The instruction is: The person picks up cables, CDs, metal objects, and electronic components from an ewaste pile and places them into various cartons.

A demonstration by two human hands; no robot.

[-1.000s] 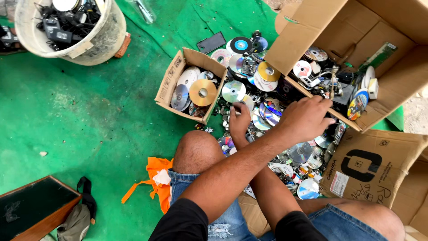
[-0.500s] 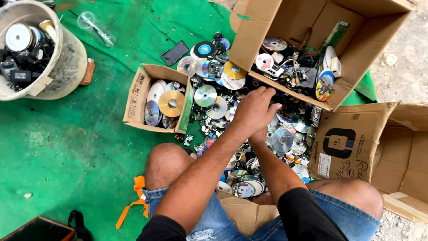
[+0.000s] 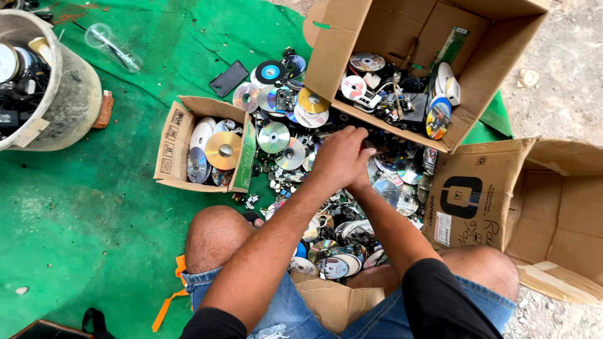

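Both hands meet over the heap of discs [image 3: 352, 207] lying on the green mat [image 3: 94, 207] between the person's knees. The left hand [image 3: 339, 160] lies palm down, fingers curled onto the pile; the right hand [image 3: 363, 182] is mostly hidden beneath it, so its grip cannot be told. A small box of discs [image 3: 171, 135] sits just left.

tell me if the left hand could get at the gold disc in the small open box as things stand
Probably yes. The gold disc lies on top of the other discs in the small open box, with nothing over it. The left hand rests over the disc pile just to the box's right, with only loose discs between them.
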